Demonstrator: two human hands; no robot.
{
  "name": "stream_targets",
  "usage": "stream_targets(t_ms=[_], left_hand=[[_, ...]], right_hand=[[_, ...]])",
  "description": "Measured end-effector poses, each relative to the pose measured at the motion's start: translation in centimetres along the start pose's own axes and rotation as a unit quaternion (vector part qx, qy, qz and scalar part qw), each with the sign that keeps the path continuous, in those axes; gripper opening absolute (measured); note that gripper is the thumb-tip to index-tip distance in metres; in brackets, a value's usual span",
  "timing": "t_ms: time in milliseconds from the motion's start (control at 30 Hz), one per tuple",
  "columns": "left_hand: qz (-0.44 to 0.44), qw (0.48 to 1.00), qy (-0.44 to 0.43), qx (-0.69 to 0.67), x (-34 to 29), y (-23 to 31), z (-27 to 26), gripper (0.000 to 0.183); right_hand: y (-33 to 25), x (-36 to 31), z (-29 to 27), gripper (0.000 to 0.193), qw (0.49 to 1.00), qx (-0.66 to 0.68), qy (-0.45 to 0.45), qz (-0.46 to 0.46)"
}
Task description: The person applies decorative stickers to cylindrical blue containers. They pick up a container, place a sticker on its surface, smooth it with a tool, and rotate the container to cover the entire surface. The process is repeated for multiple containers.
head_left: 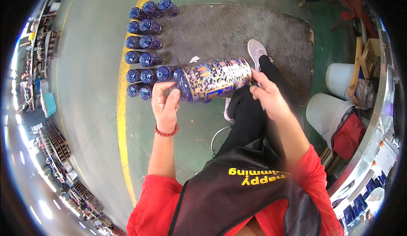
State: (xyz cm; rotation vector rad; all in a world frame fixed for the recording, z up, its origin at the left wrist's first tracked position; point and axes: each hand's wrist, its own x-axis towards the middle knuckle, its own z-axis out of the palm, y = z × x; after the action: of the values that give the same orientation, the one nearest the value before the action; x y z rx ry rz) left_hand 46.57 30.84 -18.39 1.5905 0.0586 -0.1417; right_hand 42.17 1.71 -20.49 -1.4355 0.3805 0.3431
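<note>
A large cylindrical jar (pixel 220 77) lies sideways in the air between my hands. It is deep blue with a dense, multicoloured pattern and gold bands, and its narrower plain-blue end points left. My left hand (pixel 165 104), with a red bead bracelet at the wrist, grips that blue end between thumb and fingers. At the opposite end, my right hand (pixel 269 94) holds the rim with its fingertips; something thin and dark near the thumb is too small to make out. Similar blue jars (pixel 150 42) stand upright in rows just beyond my left hand.
The jars stand by the left edge of a worn dark board (pixel 203 32) on the green floor. A yellow line (pixel 122 109) runs past them. White buckets (pixel 326 113) and wooden pieces (pixel 360 62) stand at the right, beside a metal-edged bench (pixel 362 159). My foot (pixel 257 51) rests on the board.
</note>
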Motion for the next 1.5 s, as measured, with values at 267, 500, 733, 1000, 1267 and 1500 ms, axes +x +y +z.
stream_targets(t_ms=[267, 500, 733, 1000, 1267, 1500], left_hand=[[-0.012, 0.992, -0.008, -0.129, -1.3, 0.4, -0.1, 0.015], [0.02, 0.995, 0.045, -0.083, -1.8, 1.2, 0.3, 0.022], [0.011, 0.999, -0.003, -0.048, -0.9, 2.2, -0.5, 0.027], [0.019, 0.999, 0.013, -0.027, -0.5, 2.1, -0.3, 0.023], [0.025, 0.996, -0.043, -0.077, -0.2, 2.7, -0.2, 0.027], [-0.016, 0.995, -0.07, -0.065, 1.1, 2.9, -1.2, 0.029]], right_hand=[[-2.9, -4.7, 0.0, 0.053, 0.988, -0.077, -0.016, -0.134], [-3.5, -5.2, -0.4, 0.057, 0.992, -0.022, -0.045, -0.111], [-4.2, -5.6, -1.1, 0.056, 0.991, 0.078, -0.1, -0.043], [-4.5, -5.6, -0.8, 0.055, 0.989, 0.092, -0.112, -0.041], [-4.7, -5.2, -1.5, 0.05, 0.967, 0.205, -0.118, 0.092], [-4.6, -5.4, -1.5, 0.046, 0.972, 0.183, -0.113, 0.098]])
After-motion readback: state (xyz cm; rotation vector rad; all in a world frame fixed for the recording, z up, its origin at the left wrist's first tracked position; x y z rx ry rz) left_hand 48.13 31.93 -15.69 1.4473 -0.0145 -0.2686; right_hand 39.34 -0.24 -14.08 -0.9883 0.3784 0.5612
